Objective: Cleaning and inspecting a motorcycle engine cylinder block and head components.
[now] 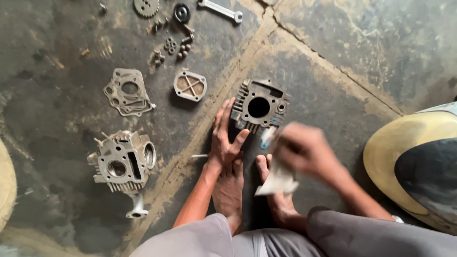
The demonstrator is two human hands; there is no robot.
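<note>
Left hand (226,138) laid flat, fingers spread, against left side of finned cylinder block (260,107) on floor. Right hand (302,150) blurred, closed around pale cloth (278,181), just below block. Cylinder head (123,162), gaskets (127,92), square cover (190,85), nuts (171,46), wrench (221,9) are placed further left on dark stained concrete floor (333,71).
</note>
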